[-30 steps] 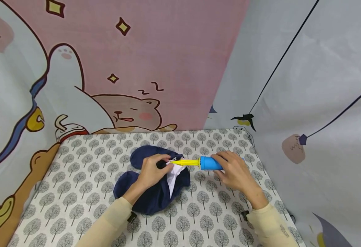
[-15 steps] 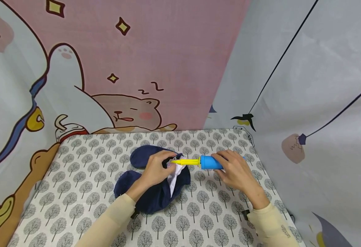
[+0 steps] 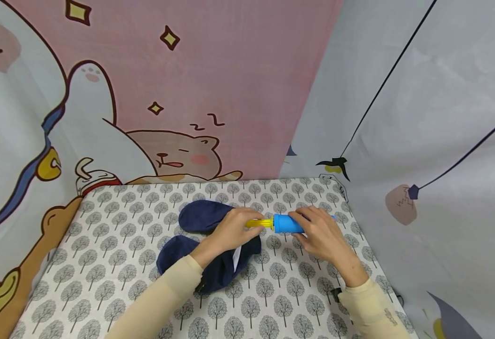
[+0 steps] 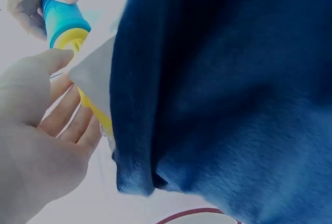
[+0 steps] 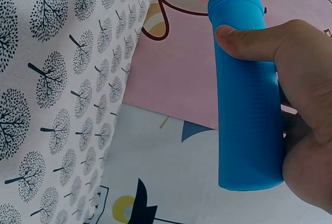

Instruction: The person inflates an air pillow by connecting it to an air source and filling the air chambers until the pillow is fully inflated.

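My right hand [image 3: 321, 234] grips the blue barrel of a hand air pump [image 3: 286, 223], its thumb [image 5: 244, 45] lying along the barrel in the right wrist view. The pump lies level, its yellow nozzle [image 3: 266, 222] pointing left. My left hand [image 3: 233, 230] holds that nozzle between thumb and fingers, hiding its tip. Under the left hand lies a limp navy cloth piece [image 3: 202, 216] with two rounded lobes, like a flat U-shaped neck pillow. White lining [image 3: 236, 258] shows at its opening. In the left wrist view the navy fabric [image 4: 223, 89] covers much of the scene and partly hides the nozzle.
The table wears a white cloth [image 3: 289, 292] printed with grey trees. Behind it hangs a pink cartoon curtain [image 3: 239, 84], and a pale curtain [image 3: 434, 117] closes off the right side.
My left hand has moved right from the nozzle's tip and the white lining, and now holds further along the yellow nozzle. The right hand and barrel have stayed nearly still.
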Demonstrator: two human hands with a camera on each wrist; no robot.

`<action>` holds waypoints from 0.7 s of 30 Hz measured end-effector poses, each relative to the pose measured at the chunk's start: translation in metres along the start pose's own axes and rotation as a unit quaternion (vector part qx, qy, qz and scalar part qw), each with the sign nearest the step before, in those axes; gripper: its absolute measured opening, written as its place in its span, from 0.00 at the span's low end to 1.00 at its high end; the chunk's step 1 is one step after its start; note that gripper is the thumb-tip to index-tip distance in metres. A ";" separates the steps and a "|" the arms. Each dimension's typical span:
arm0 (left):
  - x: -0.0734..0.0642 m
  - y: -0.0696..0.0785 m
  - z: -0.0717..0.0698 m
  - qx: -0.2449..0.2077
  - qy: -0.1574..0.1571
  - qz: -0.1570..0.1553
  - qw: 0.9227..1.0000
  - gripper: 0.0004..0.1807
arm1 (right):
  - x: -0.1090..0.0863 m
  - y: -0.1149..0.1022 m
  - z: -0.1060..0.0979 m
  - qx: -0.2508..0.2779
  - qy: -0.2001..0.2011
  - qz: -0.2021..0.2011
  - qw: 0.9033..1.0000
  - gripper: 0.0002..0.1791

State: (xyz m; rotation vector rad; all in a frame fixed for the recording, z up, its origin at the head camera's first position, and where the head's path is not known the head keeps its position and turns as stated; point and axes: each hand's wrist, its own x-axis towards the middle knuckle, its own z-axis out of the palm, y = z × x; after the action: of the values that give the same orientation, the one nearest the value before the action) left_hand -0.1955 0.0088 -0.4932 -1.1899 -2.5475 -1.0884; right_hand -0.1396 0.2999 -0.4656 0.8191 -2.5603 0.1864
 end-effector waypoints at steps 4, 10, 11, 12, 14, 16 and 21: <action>0.005 0.002 0.001 0.006 -0.028 -0.004 1.000 0.14 | 0.000 -0.001 0.000 -0.004 -0.002 -0.002 1.000 0.39; 0.006 0.002 0.002 0.021 -0.058 -0.007 0.998 0.16 | -0.001 -0.002 0.000 -0.010 -0.001 -0.005 1.000 0.40; 0.006 0.002 0.003 0.024 -0.060 -0.006 0.998 0.16 | -0.002 -0.002 0.000 -0.008 -0.002 -0.004 1.000 0.40; 0.006 0.002 0.004 0.027 -0.060 -0.004 0.998 0.16 | -0.002 -0.002 0.001 -0.006 -0.003 -0.004 1.000 0.40; 0.005 0.001 0.005 0.035 -0.057 0.003 0.998 0.15 | -0.003 -0.002 0.001 0.000 -0.007 -0.001 1.000 0.40; 0.004 0.000 0.006 0.043 -0.047 0.014 0.998 0.15 | -0.003 0.000 0.003 0.007 -0.011 0.003 1.000 0.40; 0.001 -0.004 0.007 0.065 -0.016 0.031 0.997 0.10 | -0.007 0.013 0.003 0.034 -0.013 0.011 0.999 0.37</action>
State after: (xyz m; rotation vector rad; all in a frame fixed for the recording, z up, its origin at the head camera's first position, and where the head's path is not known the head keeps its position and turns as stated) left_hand -0.1983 0.0126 -0.5004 -1.2527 -2.5413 -0.8819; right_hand -0.1428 0.3130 -0.4718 0.8250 -2.6009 0.2720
